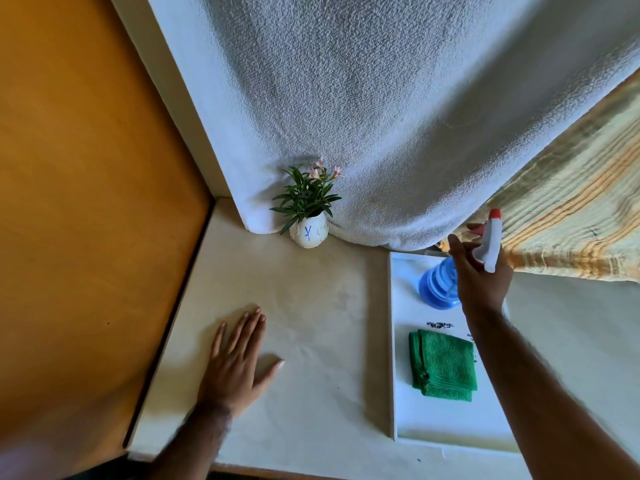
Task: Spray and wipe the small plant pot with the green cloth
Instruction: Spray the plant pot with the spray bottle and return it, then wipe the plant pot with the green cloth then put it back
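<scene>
Progress: early. I judge nothing sprayed or wiped yet; fetching the sprayer is the step in hand.

1. My left hand [239, 362]: spread flat, palm down on the pale counter [311, 306], holding nothing.
2. Small plant pot [309, 233]: white, blue mark on its front, leafy with pink blooms; stands well beyond my left hand, well left of my right, against the hanging white towel [381, 116].
3. White tray [393, 341]: under my right arm.
4. Green cloth [443, 365]: folded on the tray, untouched, nearer me than my right hand.
5. My right hand [483, 275]: closing round the blue spray bottle [436, 285]; whether the bottle is lifted, I cannot tell.

Room: orange panel far left; striped fabric far right.
</scene>
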Motion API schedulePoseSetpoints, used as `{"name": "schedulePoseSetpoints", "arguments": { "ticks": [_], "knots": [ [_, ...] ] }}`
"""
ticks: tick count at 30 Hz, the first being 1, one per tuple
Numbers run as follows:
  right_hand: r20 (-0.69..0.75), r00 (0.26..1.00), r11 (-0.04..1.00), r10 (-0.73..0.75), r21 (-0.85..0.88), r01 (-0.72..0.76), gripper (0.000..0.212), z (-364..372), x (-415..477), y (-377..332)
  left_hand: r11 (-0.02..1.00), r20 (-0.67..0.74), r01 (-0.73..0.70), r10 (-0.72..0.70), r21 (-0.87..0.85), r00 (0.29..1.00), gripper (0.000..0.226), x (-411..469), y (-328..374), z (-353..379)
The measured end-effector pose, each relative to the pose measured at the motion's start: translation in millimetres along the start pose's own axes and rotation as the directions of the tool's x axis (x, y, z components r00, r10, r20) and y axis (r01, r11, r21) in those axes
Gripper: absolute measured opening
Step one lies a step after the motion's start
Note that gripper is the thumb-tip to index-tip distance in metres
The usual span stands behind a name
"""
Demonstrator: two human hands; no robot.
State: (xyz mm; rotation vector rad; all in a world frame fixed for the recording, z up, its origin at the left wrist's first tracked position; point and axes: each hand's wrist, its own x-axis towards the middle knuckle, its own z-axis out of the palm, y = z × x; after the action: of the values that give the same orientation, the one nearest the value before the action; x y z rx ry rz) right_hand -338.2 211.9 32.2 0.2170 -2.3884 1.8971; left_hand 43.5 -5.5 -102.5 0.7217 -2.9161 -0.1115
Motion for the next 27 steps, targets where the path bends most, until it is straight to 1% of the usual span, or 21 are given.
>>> {"name": "schedulePoseSetpoints", "arguments": {
  "ticks": [3, 5, 7, 9, 11, 12, 13, 14, 15, 17, 18, 20, 22, 23, 25, 27],
  "knots": [
    [0.028, 1.000, 1.000, -0.009, 0.000, 0.009, 0.027, -1.3, -1.8, -1.5, 1.000, 0.009, 0.002, -0.002, -0.002, 1.000, 0.093, -0.9, -0.3, -0.7],
    [0.077, 0.997, 0.999, 0.022, -0.049, -0.018, 0.043, -5.4, -1.4, -2.0, 1.000, 0.019, 0.005, -0.005, 0.001, 1.000, 0.094, -0.8, -0.2, -1.3],
    [0.149, 0.987, 0.992, 0.052, -0.123, -0.033, 0.064, -12.7, -5.2, -1.0, 1.000, 0.018, 0.007, -0.007, -0.004, 1.000, 0.093, -0.1, 0.5, -1.5],
    [0.143, 0.990, 0.984, -0.013, -0.174, 0.038, 0.077, -26.0, -21.1, 6.1, 1.000, 0.020, 0.010, -0.010, -0.010, 1.000, 0.092, 0.2, 0.9, -1.8],
    [0.085, 0.992, 0.963, -0.090, -0.248, 0.109, 0.078, -46.4, -52.4, 17.3, 1.000, 0.031, 0.014, -0.014, -0.021, 0.999, 0.091, 0.3, 1.2, -3.3],
    [0.108, 0.986, 0.939, -0.129, -0.306, 0.156, 0.075, -58.8, -71.2, 25.0, 1.000, 0.037, 0.017, -0.016, -0.023, 0.999, 0.091, 0.2, 1.2, -3.8],
    [0.188, 0.968, 0.900, -0.168, -0.371, 0.229, 0.074, -72.1, -89.7, 33.6, 1.000, 0.040, 0.019, -0.018, -0.024, 0.999, 0.091, 0.2, 1.5, -4.0],
    [0.304, 0.931, 0.841, -0.203, -0.433, 0.324, 0.075, -84.9, -107.1, 42.9, 0.999, 0.038, 0.021, -0.020, -0.025, 0.999, 0.090, -0.1, 1.6, -4.2],
    [0.434, 0.873, 0.764, -0.223, -0.478, 0.433, 0.078, -96.6, -121.6, 52.9, 0.999, 0.033, 0.021, -0.020, -0.027, 0.999, 0.090, 0.0, 1.9, -3.8],
    [0.660, 0.728, 0.604, -0.187, -0.507, 0.615, 0.087, -115.5, -141.0, 71.6, 0.999, 0.033, 0.020, -0.019, -0.026, 0.999, 0.089, -0.8, 1.9, -2.8],
    [0.730, 0.667, 0.549, -0.148, -0.500, 0.670, 0.089, -121.0, -146.5, 77.5, 1.000, 0.038, 0.019, -0.018, -0.023, 0.999, 0.090, -1.0, 1.4, -2.5],
    [0.801, 0.588, 0.492, -0.116, -0.468, 0.734, 0.082, -126.1, -150.1, 82.9, 1.000, 0.047, 0.021, -0.021, -0.019, 0.999, 0.091, -0.2, 0.1, -2.3],
    [0.831, 0.543, 0.459, -0.118, -0.439, 0.772, 0.072, -126.6, -145.7, 84.0, 1.000, 0.049, 0.022, -0.021, -0.019, 0.999, 0.091, 0.5, 0.9, -1.8],
    [0.837, 0.536, 0.443, -0.115, -0.439, 0.781, 0.073, -124.3, -142.5, 83.8, 1.000, 0.047, 0.022, -0.022, -0.015, 0.999, 0.091, 0.4, 1.5, -1.2],
    [0.831, 0.549, 0.403, -0.092, -0.473, 0.783, 0.083, -118.5, -139.3, 83.0, 1.000, 0.039, 0.017, -0.017, -0.006, 0.999, 0.091, -0.4, 1.1, 0.3],
    [0.810, 0.580, 0.385, -0.082, -0.511, 0.768, 0.085, -115.0, -140.7, 81.3, 1.000, 0.033, 0.008, -0.008, -0.004, 0.999, 0.091, -1.3, 0.5, 0.5]
  ]
}}
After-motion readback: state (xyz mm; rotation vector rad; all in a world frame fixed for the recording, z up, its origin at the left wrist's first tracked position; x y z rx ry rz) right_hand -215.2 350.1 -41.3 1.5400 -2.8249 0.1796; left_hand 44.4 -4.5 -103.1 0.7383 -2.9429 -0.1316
